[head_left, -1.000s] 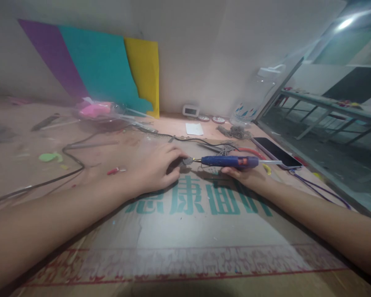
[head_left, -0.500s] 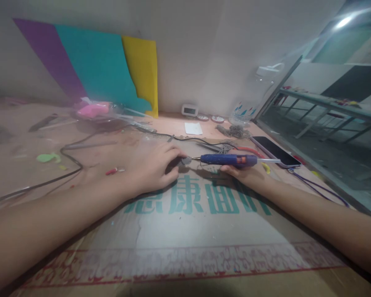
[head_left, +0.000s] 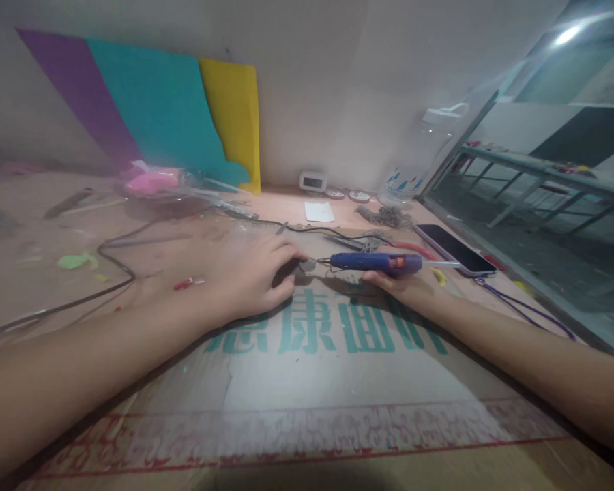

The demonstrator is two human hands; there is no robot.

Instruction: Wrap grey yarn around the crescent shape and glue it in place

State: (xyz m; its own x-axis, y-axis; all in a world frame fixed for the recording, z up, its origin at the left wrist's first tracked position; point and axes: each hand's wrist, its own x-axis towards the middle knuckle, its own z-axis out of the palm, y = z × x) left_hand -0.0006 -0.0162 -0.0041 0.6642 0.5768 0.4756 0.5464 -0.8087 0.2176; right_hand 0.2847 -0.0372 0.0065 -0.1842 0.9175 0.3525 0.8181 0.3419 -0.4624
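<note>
A small grey piece [head_left: 305,266] is pinched between the thumb and fingers of my left hand [head_left: 266,276], over cardboard [head_left: 307,382] printed with green characters. My right hand [head_left: 396,281] is wrapped round a blue glue gun [head_left: 361,262], which lies level and points left. Its metal tip meets or nearly meets the grey piece; contact is too small to tell. A clear glue stick [head_left: 443,264] sticks out of the gun's rear end.
Behind the hands run a black cable [head_left: 266,221] and scissors or pliers with a red handle [head_left: 412,248]. A phone [head_left: 455,249] lies at the right, grey yarn [head_left: 389,216] and a bottle [head_left: 404,170] farther back. A plastic bag [head_left: 153,183] sits at back left.
The view has shifted very slightly. The glue gun's rear has moved a little left; both hands keep their hold.
</note>
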